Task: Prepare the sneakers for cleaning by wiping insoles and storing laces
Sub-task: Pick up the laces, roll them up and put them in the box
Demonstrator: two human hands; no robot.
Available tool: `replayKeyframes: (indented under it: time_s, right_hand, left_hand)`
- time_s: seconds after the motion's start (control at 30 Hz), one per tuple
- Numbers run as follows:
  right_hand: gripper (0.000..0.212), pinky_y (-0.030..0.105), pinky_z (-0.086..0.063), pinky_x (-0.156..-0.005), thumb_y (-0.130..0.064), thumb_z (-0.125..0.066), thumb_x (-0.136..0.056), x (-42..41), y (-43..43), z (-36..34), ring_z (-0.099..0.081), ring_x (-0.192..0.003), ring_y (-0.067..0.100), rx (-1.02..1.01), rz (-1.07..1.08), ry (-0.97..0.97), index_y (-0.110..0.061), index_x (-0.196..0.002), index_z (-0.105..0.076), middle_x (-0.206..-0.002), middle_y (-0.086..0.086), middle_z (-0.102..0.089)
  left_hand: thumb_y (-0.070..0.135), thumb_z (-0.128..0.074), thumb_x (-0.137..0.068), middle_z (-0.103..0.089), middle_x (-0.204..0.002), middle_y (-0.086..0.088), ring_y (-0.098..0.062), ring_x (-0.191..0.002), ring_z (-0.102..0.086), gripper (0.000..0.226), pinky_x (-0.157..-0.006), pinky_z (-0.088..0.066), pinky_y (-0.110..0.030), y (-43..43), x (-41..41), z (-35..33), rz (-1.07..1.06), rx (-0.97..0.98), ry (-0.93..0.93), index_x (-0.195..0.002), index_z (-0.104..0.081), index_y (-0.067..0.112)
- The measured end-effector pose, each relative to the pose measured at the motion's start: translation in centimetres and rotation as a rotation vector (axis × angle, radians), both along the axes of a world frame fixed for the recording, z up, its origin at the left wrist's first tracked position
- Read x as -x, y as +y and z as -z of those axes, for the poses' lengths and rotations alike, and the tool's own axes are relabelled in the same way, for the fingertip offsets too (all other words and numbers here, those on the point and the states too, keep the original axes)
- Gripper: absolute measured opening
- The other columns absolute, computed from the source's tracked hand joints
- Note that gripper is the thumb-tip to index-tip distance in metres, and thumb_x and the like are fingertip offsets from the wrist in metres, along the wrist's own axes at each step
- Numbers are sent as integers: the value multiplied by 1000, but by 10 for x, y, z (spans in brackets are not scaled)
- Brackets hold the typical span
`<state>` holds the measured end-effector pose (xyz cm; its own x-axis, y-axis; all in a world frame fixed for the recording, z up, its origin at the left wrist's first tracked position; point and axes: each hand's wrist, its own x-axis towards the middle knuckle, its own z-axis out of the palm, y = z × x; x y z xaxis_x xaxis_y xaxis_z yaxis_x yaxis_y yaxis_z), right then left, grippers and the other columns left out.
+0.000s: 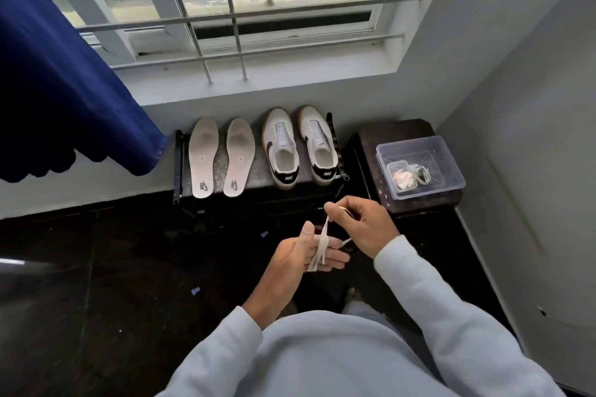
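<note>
Our right hand (pixel 361 226) pinches the lace (pixel 321 245) wound around our open left hand (pixel 296 263); with slack pull the loops may slide off

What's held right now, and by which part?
A white lace: the right hand pinches its upper stretch between thumb and fingertips, while the rest is looped over the straight fingers of the left hand.
</note>
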<state>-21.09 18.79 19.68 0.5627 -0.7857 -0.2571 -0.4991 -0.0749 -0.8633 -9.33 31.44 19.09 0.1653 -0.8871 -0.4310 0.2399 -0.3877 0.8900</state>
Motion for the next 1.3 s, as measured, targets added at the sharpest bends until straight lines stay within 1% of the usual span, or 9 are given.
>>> replayKeyframes:
  time_s: [0.13, 0.2, 0.37, 0.53, 0.63, 0.77, 0.9, 1.1, 1.3]
  right_hand:
    - [11, 33, -50, -72, -32, -67, -80, 0, 11, 41, -63, -68, 8, -281, -97, 51, -31, -71, -71, -65, -9, -67]
    - [25, 29, -46, -66, -27, -58, -88, 6, 37, 46, -57, -60, -2, -274, -157, 101, -35, -68, -70, -60, -16, -64]
    - [31, 28, -43, -61, -39, -54, -96, 15, 60, 13, -52, -57, 2, -105, -195, 89, -27, -71, -68, -59, -13, -60]
    - [24, 8, -41, -57, -21, -58, -95, 1, 11, -26, -56, -53, -4, -189, -44, -139, -7, -80, -69, -56, -14, -63]
    - [25, 9, -40, -56, -31, -59, -93, -5, -5, -16, -52, -51, -4, -209, -17, -68, -17, -73, -65, -53, -16, -57]
    - [31, 15, -44, -54, -5, -50, -97, -8, 17, 20, -55, -52, 6, -420, 18, -28, -13, -69, -62, -50, -10, -59]
    - [37, 23, -39, -56, -39, -48, -98, 4, 51, 22, -46, -52, 6, -208, -225, 84, -27, -67, -64, -53, -10, -52]
    - [32, 26, -49, -68, -38, -55, -93, -6, 16, -19, -62, -67, 11, 91, -146, -78, -24, -67, -64, -67, -4, -67]
    - [30, 25, -49, -69, -44, -63, -88, -21, -8, 18, -58, -68, 8, -228, -77, -8, -24, -66, -64, -67, -4, -62]
  left_hand:
    - [55, -20, -92, -75, -107, -17, -27, -104, -72, 75, -93, -57, -33, -8, -4, -6, -88, 25, 150, -116, -68, 2]
    - [53, -20, -95, -74, -112, -15, -25, -109, -70, 73, -97, -55, -33, -11, -4, -6, -173, 52, 195, -121, -65, 2]
    - [53, -26, -94, -73, -117, -4, -13, -114, -67, 65, -99, -50, -27, -15, -7, 7, -233, 42, -4, -128, -61, 10]
    - [52, -29, -98, -77, -106, -2, -12, -102, -71, 58, -95, -54, -32, -8, -3, 10, -54, 19, -155, -119, -69, 16]
    - [60, -29, -92, -78, -99, -5, -16, -95, -74, 66, -84, -56, -25, -10, 0, -1, 35, 14, -33, -110, -71, 12]
    - [56, -23, -90, -75, -110, -15, -25, -107, -71, 75, -95, -56, -31, -17, -6, -13, -91, 58, 146, -118, -66, 2]
    - [52, -24, -93, -73, -118, -8, -17, -113, -68, 68, -100, -52, -28, -20, -15, -8, -206, 104, 73, -127, -61, 5]
    - [57, -24, -99, -76, -107, -2, -14, -106, -70, 63, -96, -53, -32, -14, -21, 0, -56, 46, -136, -117, -70, 17]
    - [57, -21, -87, -76, -107, -11, -22, -103, -72, 74, -89, -57, -27, -20, -18, -14, 21, -3, 9, -115, -69, 8]
